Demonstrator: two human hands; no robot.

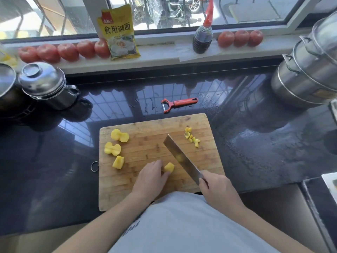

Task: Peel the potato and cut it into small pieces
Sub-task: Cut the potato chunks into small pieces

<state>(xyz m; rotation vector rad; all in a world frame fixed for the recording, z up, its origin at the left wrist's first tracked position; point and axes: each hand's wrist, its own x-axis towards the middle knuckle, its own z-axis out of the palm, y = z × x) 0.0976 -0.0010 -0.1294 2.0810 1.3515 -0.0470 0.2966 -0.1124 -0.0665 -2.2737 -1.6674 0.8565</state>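
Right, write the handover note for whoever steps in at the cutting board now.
Left hand: holds a potato chunk on the cutting board.
Right hand: grips the cleaver, blade beside that chunk.
Done: potato peeled, peeler laid on the counter behind the board; small pieces lie at the board's far right.
Left: dice this chunk and the larger chunks at the left.

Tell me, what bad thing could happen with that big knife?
The left hand holds a small potato piece right beside the cleaver, so its fingers could get nicked if the blade comes down crooked. The piece is small and might slip or roll. The counter looks wet near the cutting board, so the board might slide.
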